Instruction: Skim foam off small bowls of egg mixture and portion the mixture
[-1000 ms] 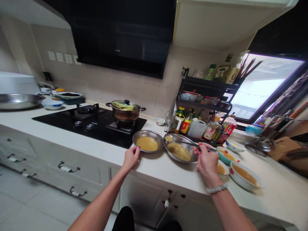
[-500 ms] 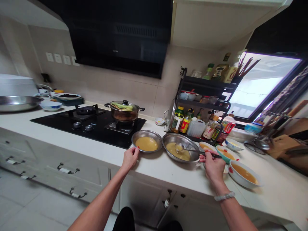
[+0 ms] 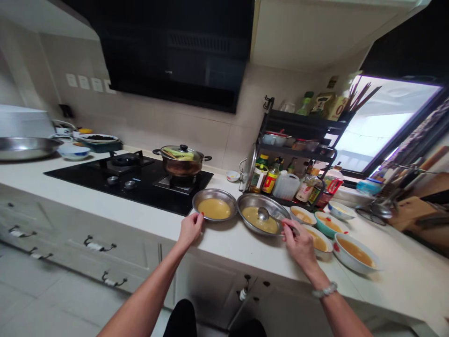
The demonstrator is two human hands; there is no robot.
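Observation:
My left hand (image 3: 191,229) pinches the near left rim of a shallow steel dish (image 3: 229,216) that holds yellow liquid and rests on the counter. My right hand (image 3: 300,241) is closed around the handle of a ladle (image 3: 263,214). The ladle's bowl, its rounded underside up, is over a second, wider steel dish (image 3: 247,200), which also holds yellowish liquid. I cannot tell whether the ladle touches the liquid. Just past my right hand is a bowl of orange-yellow liquid (image 3: 328,248), partly covered by the fingers.
More filled bowls stand to the right: a green-rimmed bowl (image 3: 319,224) and a large white bowl (image 3: 345,263). A lidded pot (image 3: 182,164) sits on the black stove (image 3: 147,194). Behind the dishes is a rack (image 3: 298,152) of bottles. Ladles and knives are at the far right.
My right hand has moved slightly left and turned the ladle, so its bowl now faces down instead of up. My left hand stays on the dish rim.

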